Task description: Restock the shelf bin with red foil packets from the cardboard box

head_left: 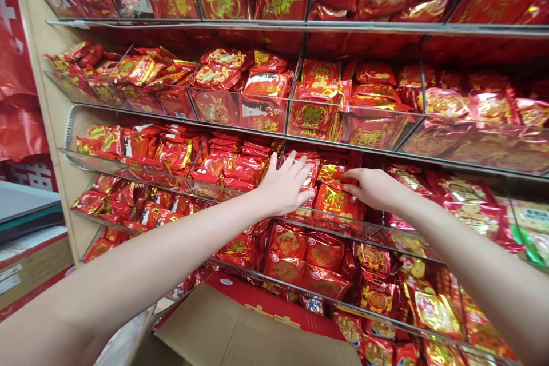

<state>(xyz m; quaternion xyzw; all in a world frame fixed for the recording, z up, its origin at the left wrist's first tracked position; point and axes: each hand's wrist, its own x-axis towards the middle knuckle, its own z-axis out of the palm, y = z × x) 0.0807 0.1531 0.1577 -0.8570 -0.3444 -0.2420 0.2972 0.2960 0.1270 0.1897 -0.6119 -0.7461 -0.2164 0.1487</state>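
Observation:
My left hand (285, 186) lies with its fingers spread over red foil packets in a clear-fronted bin on the middle shelf. Beneath its fingertips a red and white packet (312, 167) partly shows. To the right, my right hand (377, 187) has its fingers and thumb bent around the right edge of a red and gold foil packet (337, 201) in the same bin. This packet leans upright behind the clear shelf front, with more packets stacked behind it. Part of the grip is hidden by the fingers.
Clear dividers and lips (242, 107) split the shelves into bins of red packets. An open cardboard box (240, 326) with a red flap stands below my arms. At left are the wooden shelf side (47, 57) and another carton (38, 269).

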